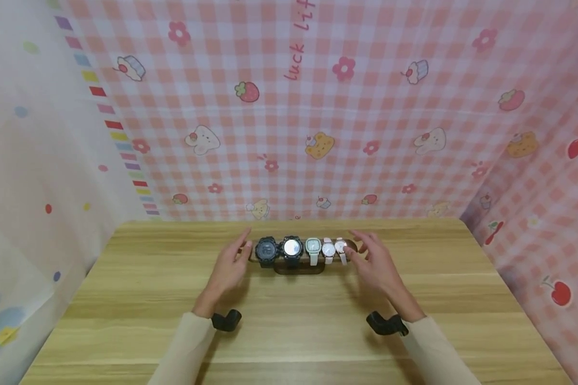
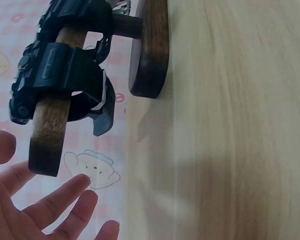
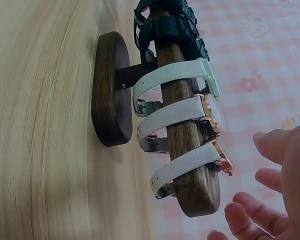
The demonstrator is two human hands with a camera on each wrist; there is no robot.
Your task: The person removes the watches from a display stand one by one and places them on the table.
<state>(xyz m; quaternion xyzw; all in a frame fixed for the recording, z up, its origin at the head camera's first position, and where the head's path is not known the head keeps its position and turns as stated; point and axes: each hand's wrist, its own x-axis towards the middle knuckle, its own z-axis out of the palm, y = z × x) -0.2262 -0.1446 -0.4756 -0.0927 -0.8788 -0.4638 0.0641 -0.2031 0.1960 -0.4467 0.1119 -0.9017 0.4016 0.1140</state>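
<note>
A dark wooden T-bar watch stand (image 1: 299, 269) stands on the table, with several wristwatches strapped round its crossbar. From the left come two chunky black watches, one digital (image 1: 267, 249) and one with a bright dial (image 1: 291, 247). Beside them are a square mint-green watch (image 1: 313, 246) and two slim white-strapped watches (image 3: 180, 112). My left hand (image 1: 231, 261) is by the bar's left end, fingers spread and loosely bent in the left wrist view. At the other end, my right hand (image 1: 377, 266) has its fingers apart beside the last white watch (image 3: 190, 165), gripping nothing.
The light wood-grain table (image 1: 289, 331) extends around the stand. Behind it hangs a pink checked cloth (image 1: 289, 123) with cartoon prints. A pale cloth (image 1: 38, 171) hangs on the left and another checked cloth on the right. Black wrist mounts (image 1: 227, 321) are worn on both wrists.
</note>
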